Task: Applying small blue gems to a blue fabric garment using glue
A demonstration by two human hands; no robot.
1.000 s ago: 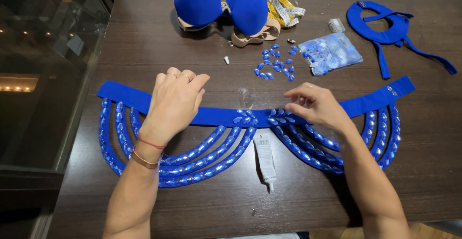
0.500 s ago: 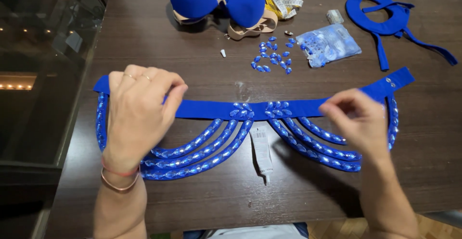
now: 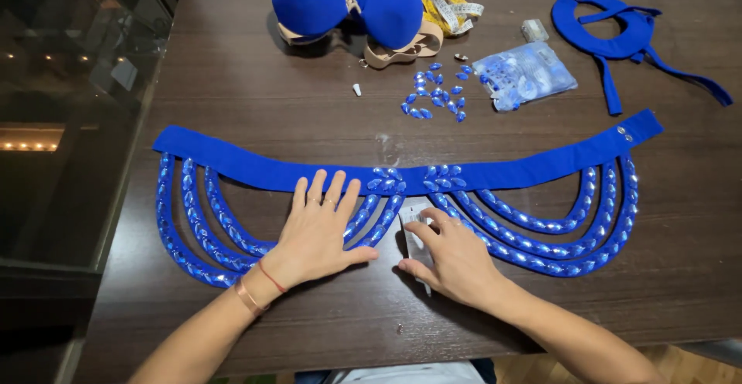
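Observation:
A blue fabric band (image 3: 255, 166) with hanging loops of blue gems (image 3: 541, 233) lies flat across the dark wooden table (image 3: 255, 83). My left hand (image 3: 321, 233) rests flat on the left loops near the centre, fingers spread and holding nothing. It wears a thin red cord and a metal bangle at the wrist. Just below the band's middle, my right hand (image 3: 456, 260) curls over a small white tube (image 3: 412, 218), with thumb and fingers on either side of it. Most of the tube is hidden under the hand.
At the back lie a blue padded bra (image 3: 348, 1), a yellow tape measure (image 3: 452, 1), loose blue gems (image 3: 437, 98), a clear bag of gems (image 3: 525, 75) and a blue strap piece (image 3: 618, 32). A tiny white cap (image 3: 357, 89) lies near the gems. A glass panel borders the table's left edge.
Both hands left the band's outer parts and came to the centre. The left hand now lies flat on the loops; the right hand has closed over the white tube.

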